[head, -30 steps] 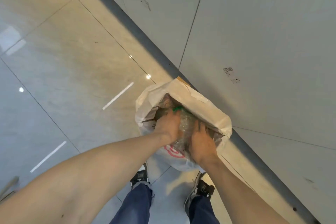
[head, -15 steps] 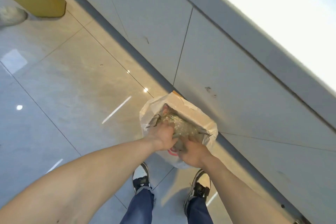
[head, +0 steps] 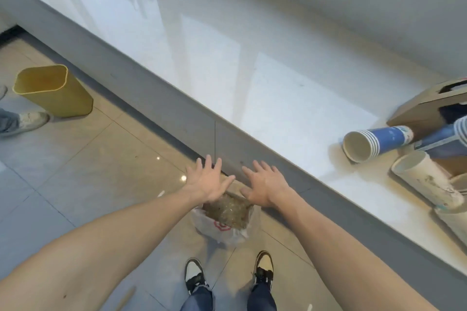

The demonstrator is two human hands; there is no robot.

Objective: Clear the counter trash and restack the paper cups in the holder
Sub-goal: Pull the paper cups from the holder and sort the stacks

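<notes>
While both bare arms are reaching forward over the floor, the left hand [head: 208, 183] and the right hand [head: 265, 185] are hovering palm-down with fingers spread wide, grasping nothing. Just below and between them, a white plastic bag [head: 222, 228] with a red logo is sitting on the tiled floor [head: 101, 159] near the person's black-and-white sneakers [head: 262, 269], its mouth gaping upward and showing crumpled, brownish clear-wrap trash [head: 228, 211] filling it. At the far left, a yellow waste bin [head: 54, 91] is standing on the floor; nothing can be made out inside it. On the white counter [head: 252, 78] at the right, a nested stack of blue paper cups [head: 374, 142] is lying on its side, its long axis running left to right with the open mouth facing left and slightly toward the viewer. Just nearer, a stack of white paper cups [head: 427, 180] is also lying down, its open end pointing up-left and its length running toward the lower right. Behind the blue cups, a brown cardboard box [head: 427, 106] is sitting at the right edge; I cannot tell whether it is the cup holder.
</notes>
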